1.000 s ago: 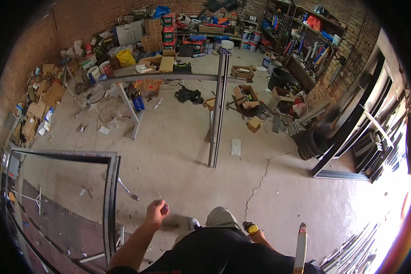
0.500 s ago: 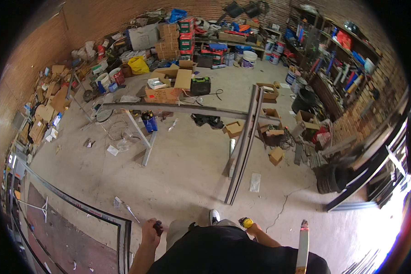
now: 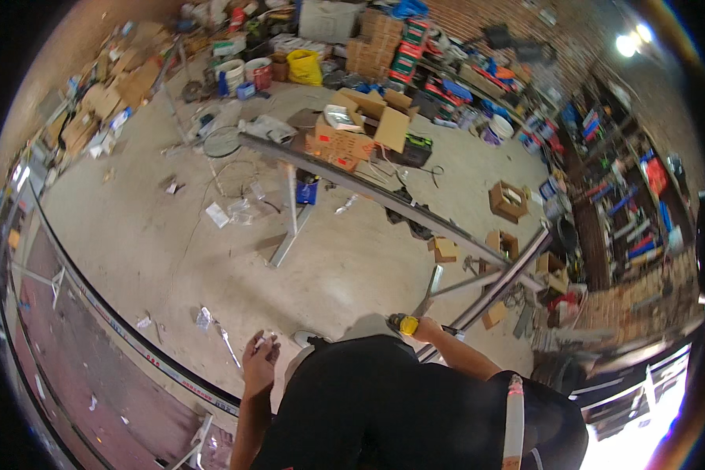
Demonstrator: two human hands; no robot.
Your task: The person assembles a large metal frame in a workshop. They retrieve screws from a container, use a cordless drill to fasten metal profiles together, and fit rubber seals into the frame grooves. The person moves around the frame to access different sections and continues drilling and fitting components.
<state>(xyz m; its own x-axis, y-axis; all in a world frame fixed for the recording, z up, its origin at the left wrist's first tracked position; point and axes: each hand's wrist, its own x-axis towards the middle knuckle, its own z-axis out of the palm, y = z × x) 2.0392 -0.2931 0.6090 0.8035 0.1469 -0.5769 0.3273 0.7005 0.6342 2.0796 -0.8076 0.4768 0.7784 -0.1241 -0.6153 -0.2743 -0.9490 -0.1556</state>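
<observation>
A cluttered workshop with a bare concrete floor (image 3: 172, 258) and brick walls fills the view, its far side heaped with boxes. An open brown cardboard box (image 3: 372, 117) sits behind a long grey metal beam (image 3: 368, 192) that rests on a stand across the floor; just in front of that box is an orange carton (image 3: 338, 146) with pale markings. A yellow sack (image 3: 305, 68) stands further back, beside a stack of red and green crates (image 3: 403, 51). Smaller open cardboard boxes (image 3: 507, 201) lie near the shelving at right (the shelves themselves are blurred). Flattened cartons (image 3: 106, 98) line the left wall.

The left hand (image 3: 260, 362) hangs low with its fingers curled around something small and pale at the fingertips, too small to identify. The right hand (image 3: 424, 327) is closed around a yellow-and-black tool (image 3: 403, 323), held just above the lower end of a second grey metal bar (image 3: 497, 286).
</observation>
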